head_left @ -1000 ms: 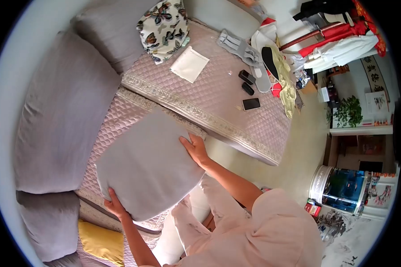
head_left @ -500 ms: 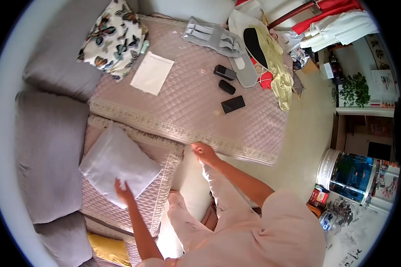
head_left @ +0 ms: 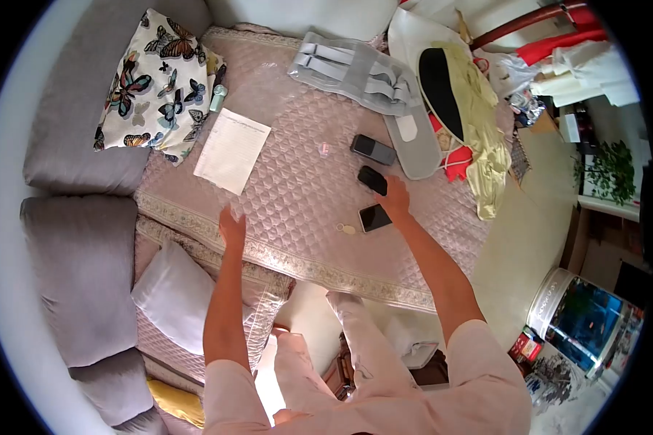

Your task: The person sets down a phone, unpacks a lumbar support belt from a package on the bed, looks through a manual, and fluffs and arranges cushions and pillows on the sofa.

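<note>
My right hand [head_left: 395, 199] reaches over the quilted cover [head_left: 305, 196], its fingers at the lower right end of a small black oblong case [head_left: 372, 180]. Thumb and fingers are apart; whether they touch the case I cannot tell. Just below that hand lies a black-screened smartphone [head_left: 374, 217], with a small pale tag on a ring [head_left: 347, 228] to its left. A dark handheld device [head_left: 373, 149] rests above the case. My left hand [head_left: 232, 223] hovers near the cover's patterned border with fingers spread and nothing in them, nearest to a lined white paper [head_left: 233, 151].
A butterfly-print cushion [head_left: 159, 87] leans at the upper left, beside grey sofa cushions [head_left: 80, 275]. A pale pillow [head_left: 174, 296] lies left of my legs. A grey strapped belt [head_left: 352, 72] and gold cloth [head_left: 479, 123] lie at the back right. A fish tank [head_left: 584, 319] stands right.
Both hands have moved forward: the left from the pale pillow to the cover's border, the right from above my knee to the black case. The view has shifted too.
</note>
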`<action>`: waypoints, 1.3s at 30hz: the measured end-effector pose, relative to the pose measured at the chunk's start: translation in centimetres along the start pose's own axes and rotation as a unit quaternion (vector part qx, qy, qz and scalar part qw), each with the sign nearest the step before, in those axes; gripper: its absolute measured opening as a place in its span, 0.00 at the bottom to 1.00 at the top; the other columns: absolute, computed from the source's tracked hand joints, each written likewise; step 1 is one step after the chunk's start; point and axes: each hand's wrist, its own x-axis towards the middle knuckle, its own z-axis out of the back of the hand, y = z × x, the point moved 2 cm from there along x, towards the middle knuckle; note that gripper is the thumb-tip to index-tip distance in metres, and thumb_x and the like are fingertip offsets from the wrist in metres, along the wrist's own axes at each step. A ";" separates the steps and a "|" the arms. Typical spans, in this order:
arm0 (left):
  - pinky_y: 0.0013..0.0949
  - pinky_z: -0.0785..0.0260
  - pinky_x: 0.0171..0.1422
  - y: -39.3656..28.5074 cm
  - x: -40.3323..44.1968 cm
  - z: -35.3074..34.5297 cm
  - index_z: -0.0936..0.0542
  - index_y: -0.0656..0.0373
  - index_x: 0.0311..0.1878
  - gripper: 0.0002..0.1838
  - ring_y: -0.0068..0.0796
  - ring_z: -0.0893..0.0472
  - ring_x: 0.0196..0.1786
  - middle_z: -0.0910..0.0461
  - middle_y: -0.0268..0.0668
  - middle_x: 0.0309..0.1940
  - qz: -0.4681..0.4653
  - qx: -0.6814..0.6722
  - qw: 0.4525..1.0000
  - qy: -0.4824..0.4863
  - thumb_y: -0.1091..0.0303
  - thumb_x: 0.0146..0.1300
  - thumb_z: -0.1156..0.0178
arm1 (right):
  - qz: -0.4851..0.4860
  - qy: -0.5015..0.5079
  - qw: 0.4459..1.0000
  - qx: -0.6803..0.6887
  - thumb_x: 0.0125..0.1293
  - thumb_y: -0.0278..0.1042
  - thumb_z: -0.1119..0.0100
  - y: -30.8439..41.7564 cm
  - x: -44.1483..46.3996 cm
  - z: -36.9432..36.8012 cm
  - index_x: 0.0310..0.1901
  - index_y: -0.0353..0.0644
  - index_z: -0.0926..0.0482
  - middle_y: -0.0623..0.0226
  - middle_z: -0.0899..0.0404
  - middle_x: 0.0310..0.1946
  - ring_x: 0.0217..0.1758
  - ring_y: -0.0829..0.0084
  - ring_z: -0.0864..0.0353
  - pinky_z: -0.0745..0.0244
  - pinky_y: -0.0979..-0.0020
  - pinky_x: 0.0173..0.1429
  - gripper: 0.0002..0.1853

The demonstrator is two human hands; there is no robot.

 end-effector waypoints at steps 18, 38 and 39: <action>0.42 0.45 0.65 3.4 18.0 0.8 0.50 0.56 0.67 0.46 0.41 0.48 0.68 0.50 0.41 0.67 0.005 0.302 0.953 0.033 0.58 0.48 0.35 | 0.231 -0.061 0.971 0.022 0.37 0.31 0.32 1.9 5.4 2.5 0.49 0.39 0.34 0.56 0.32 0.46 0.48 0.55 0.32 0.35 0.59 0.48 0.33; 0.29 0.35 0.54 1.8 -3.0 1.6 0.35 0.65 0.54 0.23 0.28 0.26 0.48 0.26 0.40 0.46 0.316 -0.456 0.824 0.113 0.77 0.54 0.43 | 0.277 0.003 0.959 0.058 0.46 0.30 0.37 13.8 10.2 -2.7 0.54 0.44 0.34 0.57 0.35 0.52 0.53 0.59 0.34 0.33 0.62 0.51 0.30; 0.29 0.35 0.54 1.2 -4.8 0.9 0.35 0.64 0.55 0.23 0.28 0.27 0.48 0.27 0.40 0.47 0.335 -0.503 0.788 0.116 0.77 0.55 0.43 | 0.277 0.013 0.960 0.042 0.46 0.28 0.37 14.4 10.9 -2.9 0.52 0.45 0.33 0.57 0.34 0.52 0.52 0.59 0.33 0.33 0.62 0.51 0.28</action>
